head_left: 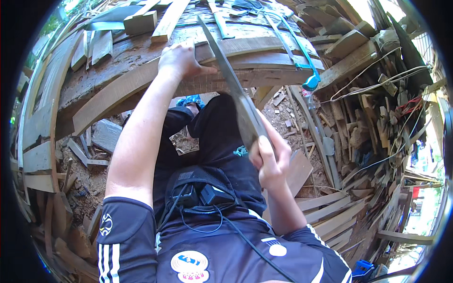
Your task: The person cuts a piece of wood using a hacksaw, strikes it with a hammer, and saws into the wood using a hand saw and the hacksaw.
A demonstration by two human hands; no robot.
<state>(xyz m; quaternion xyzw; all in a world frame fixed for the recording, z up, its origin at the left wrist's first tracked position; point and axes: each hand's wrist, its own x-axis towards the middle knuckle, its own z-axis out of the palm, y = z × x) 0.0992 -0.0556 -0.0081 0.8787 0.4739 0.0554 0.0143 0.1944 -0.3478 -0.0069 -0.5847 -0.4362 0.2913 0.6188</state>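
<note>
My right hand (272, 160) is closed round the handle end of a handsaw (231, 75). The saw's long blade slants up and to the left, crossing the edge of a long wooden board (108, 101) on the near side of the workbench. My left hand (180, 60) grips that board just left of the blade, fingers over its top and thumb stretched toward the saw. Whether the teeth touch the wood cannot be told. Most of the saw's handle is hidden by my right hand.
On the bench (137, 52) lie wooden blocks (140, 22) and a hacksaw with a blue-green frame (302, 52). Stacked offcuts (363, 122) and loose wires fill the right side. Wood scraps (106, 136) litter the ground around my legs.
</note>
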